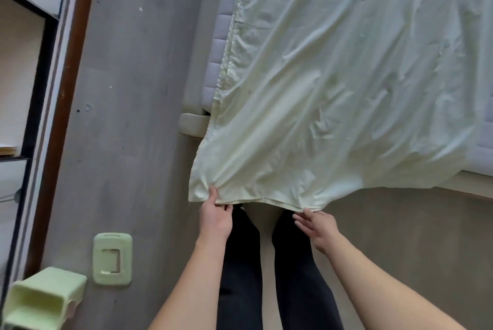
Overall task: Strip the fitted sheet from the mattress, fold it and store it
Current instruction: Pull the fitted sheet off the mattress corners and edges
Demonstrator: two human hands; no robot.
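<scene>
Sheet (333, 84) is hanging off the foot of the mattress (221, 36), its hem running left-right just ahead of both hands. Long axis is running away from the person, up the bed.

L hand (214, 219) is gripping the hem nr its left corner: thumb pressing on top of the cloth, fingers curling beneath the edge. R hand (314, 225) is sitting at the hem further right, fingers loosely spread and reaching up; tips are touching or just short of the edge, cannot tell which. L hand is therefore the one holding; R is nearer the free right end.

Cloth is looking pale, thin, heavily creased, bunching at the L grip. Quilted mattress side is showing bare along the left, so that edge appears already off.
</scene>
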